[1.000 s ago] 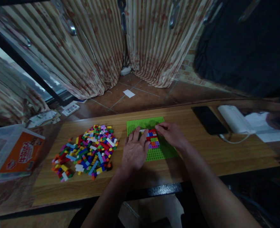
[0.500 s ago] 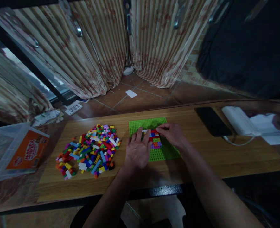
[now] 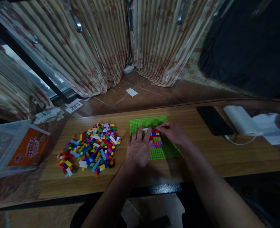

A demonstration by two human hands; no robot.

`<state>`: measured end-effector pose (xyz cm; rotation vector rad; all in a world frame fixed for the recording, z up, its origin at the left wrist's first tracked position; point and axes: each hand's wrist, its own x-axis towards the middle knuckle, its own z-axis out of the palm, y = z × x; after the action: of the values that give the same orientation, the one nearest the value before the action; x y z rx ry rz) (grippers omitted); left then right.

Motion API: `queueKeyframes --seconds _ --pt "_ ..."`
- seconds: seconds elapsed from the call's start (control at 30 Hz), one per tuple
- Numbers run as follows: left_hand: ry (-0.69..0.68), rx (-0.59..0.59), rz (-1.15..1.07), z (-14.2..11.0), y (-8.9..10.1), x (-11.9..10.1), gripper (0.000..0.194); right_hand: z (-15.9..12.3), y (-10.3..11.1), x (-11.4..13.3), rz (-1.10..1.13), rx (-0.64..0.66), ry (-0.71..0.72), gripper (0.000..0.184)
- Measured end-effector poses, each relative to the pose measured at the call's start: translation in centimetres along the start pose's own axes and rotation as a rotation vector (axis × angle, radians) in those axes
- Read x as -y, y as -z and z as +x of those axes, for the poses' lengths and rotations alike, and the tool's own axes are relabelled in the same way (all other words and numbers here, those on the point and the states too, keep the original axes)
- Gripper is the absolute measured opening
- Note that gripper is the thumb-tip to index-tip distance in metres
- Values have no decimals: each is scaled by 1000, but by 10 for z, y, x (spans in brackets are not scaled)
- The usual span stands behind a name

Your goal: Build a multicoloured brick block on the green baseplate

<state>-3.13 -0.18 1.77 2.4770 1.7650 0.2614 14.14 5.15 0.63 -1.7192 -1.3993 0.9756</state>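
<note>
I have two hands over one green baseplate (image 3: 173, 152) on the desk (image 3: 201, 161). One block of coloured bricks (image 3: 156, 141) sits on that plate, between my hands: just right of my left hand (image 3: 138, 151), just left of my right hand (image 3: 174, 133). My left hand is loosely spread, palm down, its fingers reaching over the block's left part and hiding some of it. My right thumb and forefinger come together at the block's far right corner, against a red brick; I cannot tell whether they grip it or only press.

Well to my left lies one pile of loose bricks (image 3: 92, 148), too many to count. To my right are one black phone (image 3: 214, 120), one white power bank (image 3: 241, 119) and one white cable (image 3: 239, 144) running between them.
</note>
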Motion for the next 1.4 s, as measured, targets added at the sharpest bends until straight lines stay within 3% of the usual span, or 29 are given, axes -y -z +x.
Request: queueKeyframes --seconds 0.73,0.93,1.2,1.4 --pt "17 16 -27 0 -2 0 49 -3 -1 3 -26 -45 29 20" --pt "10 -35 -15 -3 -3 0 48 -5 0 -2 -61 -24 46 25" --pt "47 -93 -243 -6 -3 10 59 -3 -2 -13 179 -38 -33 33" --pt "82 -176 -383 -10 -1 14 58 -6 0 -9 42 -71 -13 34"
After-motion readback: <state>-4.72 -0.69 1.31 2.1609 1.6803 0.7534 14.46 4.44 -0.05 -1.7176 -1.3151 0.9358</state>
